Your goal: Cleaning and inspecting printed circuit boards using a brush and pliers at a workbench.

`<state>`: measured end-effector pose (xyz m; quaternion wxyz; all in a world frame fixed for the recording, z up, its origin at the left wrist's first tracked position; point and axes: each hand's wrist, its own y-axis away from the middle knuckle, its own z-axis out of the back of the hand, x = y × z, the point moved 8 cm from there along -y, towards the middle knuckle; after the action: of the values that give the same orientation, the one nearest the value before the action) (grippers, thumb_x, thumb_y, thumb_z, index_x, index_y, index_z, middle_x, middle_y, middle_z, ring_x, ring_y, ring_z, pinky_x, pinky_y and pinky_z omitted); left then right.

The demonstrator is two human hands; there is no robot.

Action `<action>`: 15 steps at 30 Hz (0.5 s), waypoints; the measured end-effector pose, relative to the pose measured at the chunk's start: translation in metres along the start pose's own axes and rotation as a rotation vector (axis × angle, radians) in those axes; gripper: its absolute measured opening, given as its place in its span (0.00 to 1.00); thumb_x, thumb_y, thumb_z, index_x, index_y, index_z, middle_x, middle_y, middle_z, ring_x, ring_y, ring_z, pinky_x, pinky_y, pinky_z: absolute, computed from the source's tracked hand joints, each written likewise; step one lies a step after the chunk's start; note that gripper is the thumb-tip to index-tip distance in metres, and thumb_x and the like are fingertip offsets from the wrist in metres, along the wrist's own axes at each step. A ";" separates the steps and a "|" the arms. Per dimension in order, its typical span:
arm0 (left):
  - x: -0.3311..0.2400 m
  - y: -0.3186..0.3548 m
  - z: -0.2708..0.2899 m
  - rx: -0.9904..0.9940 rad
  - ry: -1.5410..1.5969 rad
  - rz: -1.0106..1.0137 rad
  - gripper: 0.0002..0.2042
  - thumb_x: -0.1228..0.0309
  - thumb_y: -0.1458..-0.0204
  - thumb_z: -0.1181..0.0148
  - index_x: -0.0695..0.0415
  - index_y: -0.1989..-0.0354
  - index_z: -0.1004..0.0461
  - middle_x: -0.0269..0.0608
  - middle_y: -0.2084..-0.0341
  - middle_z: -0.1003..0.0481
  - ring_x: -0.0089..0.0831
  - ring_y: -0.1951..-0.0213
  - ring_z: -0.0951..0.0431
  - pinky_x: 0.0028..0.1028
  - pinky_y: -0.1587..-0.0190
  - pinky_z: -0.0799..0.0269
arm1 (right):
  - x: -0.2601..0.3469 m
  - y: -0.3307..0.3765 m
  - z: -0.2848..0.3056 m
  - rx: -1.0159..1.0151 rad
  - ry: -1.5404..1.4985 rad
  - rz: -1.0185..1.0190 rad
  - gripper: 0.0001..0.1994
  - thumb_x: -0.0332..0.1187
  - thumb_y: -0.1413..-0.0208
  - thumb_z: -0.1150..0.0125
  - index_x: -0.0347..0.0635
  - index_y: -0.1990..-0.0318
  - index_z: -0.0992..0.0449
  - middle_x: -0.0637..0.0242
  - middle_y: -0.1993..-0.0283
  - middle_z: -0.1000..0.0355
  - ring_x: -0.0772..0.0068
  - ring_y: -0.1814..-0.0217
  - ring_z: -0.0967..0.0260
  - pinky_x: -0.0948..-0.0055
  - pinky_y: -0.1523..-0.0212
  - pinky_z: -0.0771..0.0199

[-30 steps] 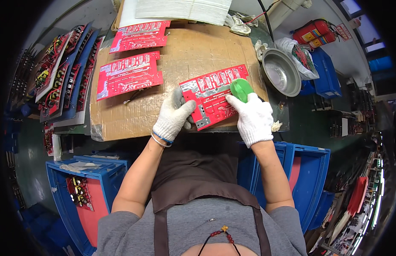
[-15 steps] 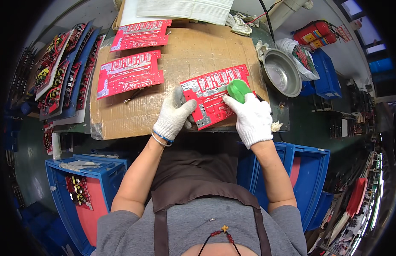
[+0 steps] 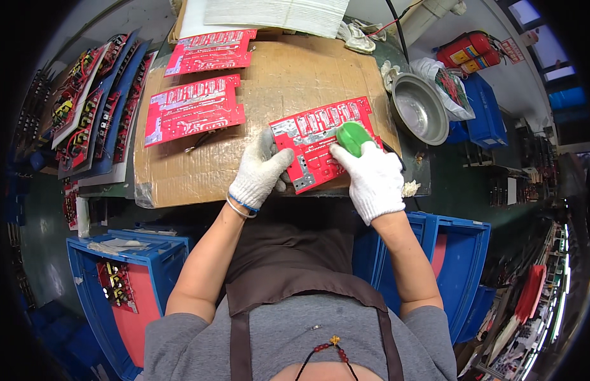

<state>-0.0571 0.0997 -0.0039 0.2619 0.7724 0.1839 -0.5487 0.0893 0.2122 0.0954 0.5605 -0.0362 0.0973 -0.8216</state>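
Note:
Both my hands wear white knit gloves. My left hand (image 3: 260, 166) grips the left edge of a red circuit board (image 3: 317, 136), thumb on top and the other fingers partly hidden beneath. The board's soldered side faces up, tilted a little, over the near part of the cardboard. In my right hand (image 3: 376, 181) is a green brush (image 3: 354, 138), closed in the fingers and resting over the board's right part. Its bristles are hidden under the green back. Two more red circuit boards lie at the left, a nearer board (image 3: 194, 111) and a farther board (image 3: 210, 52).
Cardboard (image 3: 295, 70) covers the table. A metal bowl (image 3: 420, 108) stands at the right, beside a white bag (image 3: 442, 86) of wires. White foam sheets (image 3: 276, 11) lie at the back. Boards stand upright in a rack (image 3: 98, 108) at left. Blue crates (image 3: 126, 247) flank me below.
My right hand and the green brush have shifted slightly left and toward me across the board. My left hand and the board have stayed nearly still.

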 end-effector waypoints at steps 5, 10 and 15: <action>-0.001 0.001 0.000 -0.001 0.000 -0.007 0.26 0.70 0.41 0.38 0.64 0.35 0.35 0.39 0.69 0.22 0.18 0.81 0.26 0.18 0.83 0.30 | -0.011 -0.003 -0.001 0.007 0.018 -0.012 0.22 0.25 0.45 0.43 0.65 0.46 0.18 0.56 0.57 0.26 0.52 0.59 0.24 0.55 0.60 0.30; -0.001 0.001 0.000 -0.008 0.001 0.015 0.24 0.70 0.41 0.38 0.66 0.37 0.33 0.39 0.69 0.23 0.19 0.81 0.26 0.19 0.84 0.29 | -0.008 -0.003 -0.002 0.047 0.077 -0.061 0.22 0.26 0.45 0.42 0.65 0.45 0.18 0.56 0.56 0.26 0.51 0.59 0.24 0.55 0.60 0.30; 0.000 0.000 0.001 -0.027 -0.001 0.008 0.22 0.71 0.42 0.38 0.66 0.40 0.32 0.39 0.69 0.23 0.19 0.81 0.25 0.19 0.84 0.29 | -0.007 -0.002 -0.008 0.018 0.039 -0.080 0.23 0.27 0.44 0.42 0.67 0.45 0.19 0.56 0.56 0.26 0.51 0.61 0.25 0.55 0.60 0.31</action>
<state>-0.0577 0.0989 -0.0045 0.2744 0.7692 0.1882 -0.5455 0.0891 0.2198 0.0885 0.5255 -0.0192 0.0993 -0.8447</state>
